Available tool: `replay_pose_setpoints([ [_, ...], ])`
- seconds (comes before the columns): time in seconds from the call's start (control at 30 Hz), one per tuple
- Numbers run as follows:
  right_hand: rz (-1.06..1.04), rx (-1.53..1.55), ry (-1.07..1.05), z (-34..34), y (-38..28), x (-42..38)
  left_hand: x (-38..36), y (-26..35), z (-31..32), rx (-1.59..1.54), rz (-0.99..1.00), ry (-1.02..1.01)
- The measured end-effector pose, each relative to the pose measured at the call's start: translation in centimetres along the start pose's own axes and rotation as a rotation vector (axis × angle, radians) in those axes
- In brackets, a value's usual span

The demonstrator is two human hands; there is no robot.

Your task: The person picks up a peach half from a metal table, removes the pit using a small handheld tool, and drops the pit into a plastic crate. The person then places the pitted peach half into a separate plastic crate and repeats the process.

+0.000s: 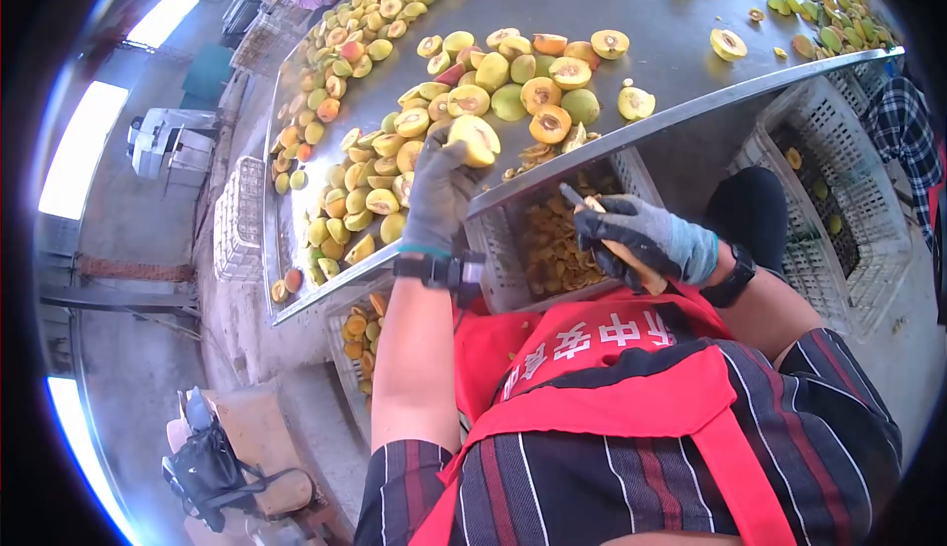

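Fruit half [475,142] sits in the left hand [436,201], above the near edge of the metal table [656,3]; its pale cut face is turned up, and the gloved fingers are clamped on its side. Right hand [646,240], also gloved, is positioned over the crate [503,265] below the table edge; its fingers are closed around the wooden handle of a knife [636,262]; the blade points up and toward the table edge, apart from the fruit half.

Fruit pile [395,151] lies on the table beside and beyond the left hand; it contains whole-looking and halved pieces, yellow, green and orange, several halves with the brown centre exposed; a separate half [728,45] rests cut face up toward the right of the table; a further green pile [838,23] occupies the far right corner.

Crate below the edge contains cut orange-brown pieces [562,240]; a second crate [824,191], at right, holds a few pieces; a third crate [347,373], beneath the left forearm, holds more fruit; a red apron [602,398] covers the person's front; a watch [730,278] encircles the right wrist; a dark band [424,268] encircles the left.
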State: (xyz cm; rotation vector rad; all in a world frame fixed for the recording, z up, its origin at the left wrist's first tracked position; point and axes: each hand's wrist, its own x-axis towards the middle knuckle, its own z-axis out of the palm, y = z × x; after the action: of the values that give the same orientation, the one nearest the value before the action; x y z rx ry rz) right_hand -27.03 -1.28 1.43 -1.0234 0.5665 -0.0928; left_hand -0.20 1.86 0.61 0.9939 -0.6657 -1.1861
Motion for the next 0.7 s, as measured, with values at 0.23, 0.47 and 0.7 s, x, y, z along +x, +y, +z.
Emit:
replay_pose_setpoints([
  [0.23, -0.205, -0.351, 0.080, 3.8, -3.2, 1.1, -7.0, 0.0, 3.0, -0.490, -0.125, -0.132],
  [0.47, -0.418, -0.710, 0.224, 5.3, -2.0, 3.0, -9.1, -0.3, 7.3, -0.198, 0.140, 0.106],
  [0.7, -0.641, -0.692, 0.308, 6.1, 0.9, 4.6, -9.0, -2.1, 5.6, 0.083, 0.311, 0.100],
])
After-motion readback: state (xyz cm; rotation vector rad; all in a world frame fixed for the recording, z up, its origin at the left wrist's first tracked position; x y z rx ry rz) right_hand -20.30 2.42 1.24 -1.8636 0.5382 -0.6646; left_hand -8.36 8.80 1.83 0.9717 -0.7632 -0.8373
